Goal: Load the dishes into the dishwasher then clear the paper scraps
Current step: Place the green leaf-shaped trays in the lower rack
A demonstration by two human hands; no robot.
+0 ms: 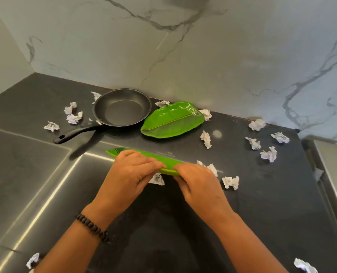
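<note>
Both hands on the near green leaf-shaped plate (146,157), which is tipped edge-on toward the person, near rim low, just above the dark bench (262,194). Left hand (131,172) curls over the plate's middle with fingers on top; right hand (196,179) pinches the right end, fingers wrapped over the rim. Left tip of the plate sticks out past the left hand, unsupported. Likely risk: the plate looks smooth and thin, held only along one edge, so it could slip or swing as it is carried off; a firmer grip underneath would help. Second risk: a crumpled paper scrap (156,179) sits directly under the plate between the hands, and another (210,167) touches or nearly touches the right end; either may get dragged or knocked away. Still on the bench: the second leaf plate (172,121) near the marble wall, and the black frying pan (122,108) just beside it to the left. No dishwasher in view, so the carry distance cannot be judged.
</note>
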